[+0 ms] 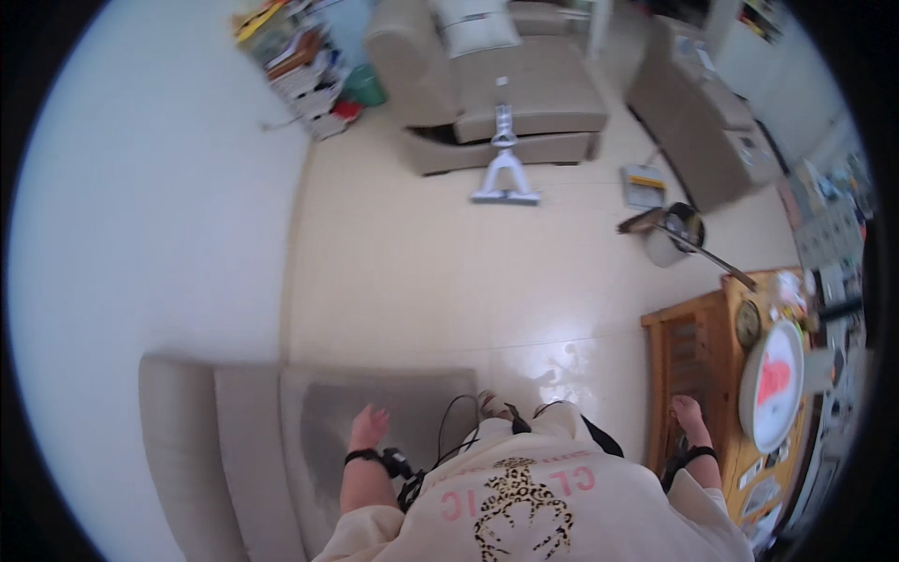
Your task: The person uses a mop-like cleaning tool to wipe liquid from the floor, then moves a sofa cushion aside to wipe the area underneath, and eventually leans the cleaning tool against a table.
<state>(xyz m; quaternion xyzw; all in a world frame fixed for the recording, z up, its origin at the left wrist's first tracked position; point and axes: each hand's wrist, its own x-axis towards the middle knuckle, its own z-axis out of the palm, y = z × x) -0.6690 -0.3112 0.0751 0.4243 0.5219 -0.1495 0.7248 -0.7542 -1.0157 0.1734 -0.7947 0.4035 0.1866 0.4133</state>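
Note:
My left hand (371,427) is over the grey sofa seat (435,379), its fingers a little apart and nothing in them. Below it a large darker patch, damp-looking, covers much of the seat. My right hand (687,410) hangs beside the wooden table (721,328), fingers curled in, with nothing seen in them. On that table, close to this hand, a white basin (755,412) holds a pink cloth (775,382) in whitish liquid. Both wrists wear dark straps, and a black cable runs by my left forearm.
A white flat mop (506,178) leans on the far beige sofa (534,84). Right of it stand a dustpan (644,187), a bin (667,245) and a long-handled broom (707,253). A second beige sofa (693,122) is at far right. A white wall (159,206) bounds the left.

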